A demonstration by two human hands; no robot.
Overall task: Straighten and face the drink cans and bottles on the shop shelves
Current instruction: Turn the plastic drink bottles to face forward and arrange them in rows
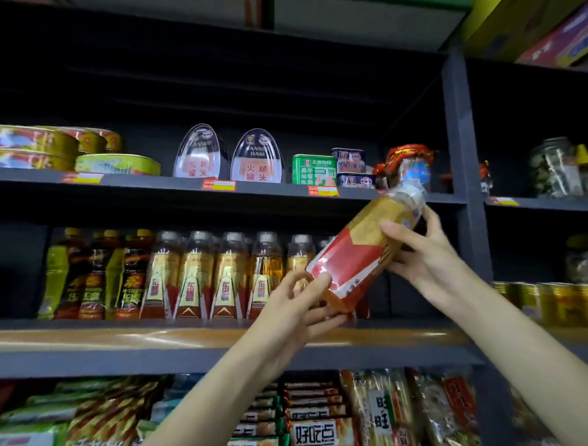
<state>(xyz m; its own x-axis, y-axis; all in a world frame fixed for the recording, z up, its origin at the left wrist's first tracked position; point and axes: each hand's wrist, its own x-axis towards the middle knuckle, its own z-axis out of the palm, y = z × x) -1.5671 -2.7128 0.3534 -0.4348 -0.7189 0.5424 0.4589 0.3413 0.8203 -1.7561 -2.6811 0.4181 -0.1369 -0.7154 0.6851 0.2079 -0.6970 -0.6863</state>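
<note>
A golden drink bottle with a red and gold label is held tilted in front of the middle shelf, cap pointing up and right. My left hand grips its base from below. My right hand grips its upper part near the neck. A row of the same golden bottles stands upright on the shelf to the left, labels mostly facing out. Dark bottles with yellow caps stand at the row's left end.
The upper shelf carries flat oval tins, canned ham, a green tin and jars. A grey upright post divides the shelving. Gold cans sit to the right. Snack packets fill the lowest shelf.
</note>
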